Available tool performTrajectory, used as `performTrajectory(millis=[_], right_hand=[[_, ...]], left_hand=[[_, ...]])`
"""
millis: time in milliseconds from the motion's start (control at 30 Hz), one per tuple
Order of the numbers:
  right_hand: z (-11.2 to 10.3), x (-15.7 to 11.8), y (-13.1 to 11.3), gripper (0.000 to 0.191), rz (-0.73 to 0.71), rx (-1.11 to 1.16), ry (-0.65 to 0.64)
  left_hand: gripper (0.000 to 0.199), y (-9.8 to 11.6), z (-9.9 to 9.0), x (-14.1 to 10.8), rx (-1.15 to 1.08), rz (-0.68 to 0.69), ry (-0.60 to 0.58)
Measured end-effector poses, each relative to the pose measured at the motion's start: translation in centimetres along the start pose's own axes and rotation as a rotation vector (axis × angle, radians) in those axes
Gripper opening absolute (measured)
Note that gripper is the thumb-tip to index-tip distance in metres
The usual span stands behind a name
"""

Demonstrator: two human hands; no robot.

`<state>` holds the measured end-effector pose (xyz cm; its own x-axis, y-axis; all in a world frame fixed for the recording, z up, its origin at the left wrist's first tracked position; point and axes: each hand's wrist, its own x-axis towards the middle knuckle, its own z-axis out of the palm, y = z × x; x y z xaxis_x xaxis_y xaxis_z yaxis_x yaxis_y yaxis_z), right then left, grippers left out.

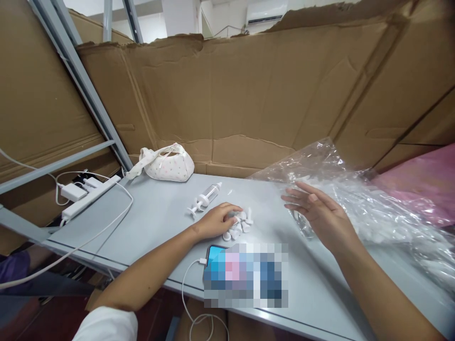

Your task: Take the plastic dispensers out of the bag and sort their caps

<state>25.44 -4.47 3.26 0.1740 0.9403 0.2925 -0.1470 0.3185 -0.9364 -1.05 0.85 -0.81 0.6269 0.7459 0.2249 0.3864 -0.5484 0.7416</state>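
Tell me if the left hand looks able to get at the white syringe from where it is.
Probably yes: the syringe lies just beyond the left hand, which is at the small white pieces, and nothing seems to stand between hand and syringe.

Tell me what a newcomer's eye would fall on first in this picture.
Probably the left hand, at a small pile of white pieces in the middle of the grey table, with the right hand held open in front of a clear plastic bag on the right. Next might come the tall cardboard wall behind the table and the phone, partly pixelated, near the front edge.
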Motion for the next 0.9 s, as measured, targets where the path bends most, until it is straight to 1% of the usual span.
performTrajectory(millis=[167, 267, 333, 500, 700, 800, 900], right_hand=[[0.3, -0.2, 0.0, 0.03, 0.007, -0.03, -0.059], [0.5, -0.3, 0.0, 0.03, 0.022, -0.021, -0.086], [0.6, -0.4, 0.1, 0.029, 0.024, -0.005, -0.081], [0.3, -0.2, 0.0, 0.028, 0.004, 0.015, -0.003], [-0.1, 0.3, 0.1, 0.024, -0.023, 0.002, 0.16], [-0.2, 0.4, 0.2, 0.022, -0.039, 0.027, 0.24], [-0.5, 0.5, 0.1, 0.02, -0.031, 0.105, 0.294]], left_hand=[[0.041, 0.5, -0.1, -0.2, 0.009, 0.031, -0.05], [0.038, 0.9, -0.2, -0.3, 0.048, 0.028, -0.073], [0.035, 1.0, -0.2, -0.2, 0.074, 0.025, -0.086], [0.03, 1.0, -0.3, -0.2, 0.066, 0.042, -0.091], [0.028, 0.9, -0.3, -0.3, 0.008, 0.053, -0.107], [0.028, 1.1, -0.3, -0.3, -0.009, 0.053, -0.04], [0.027, 1.3, -0.4, -0.2, -0.017, 0.039, 0.116]])
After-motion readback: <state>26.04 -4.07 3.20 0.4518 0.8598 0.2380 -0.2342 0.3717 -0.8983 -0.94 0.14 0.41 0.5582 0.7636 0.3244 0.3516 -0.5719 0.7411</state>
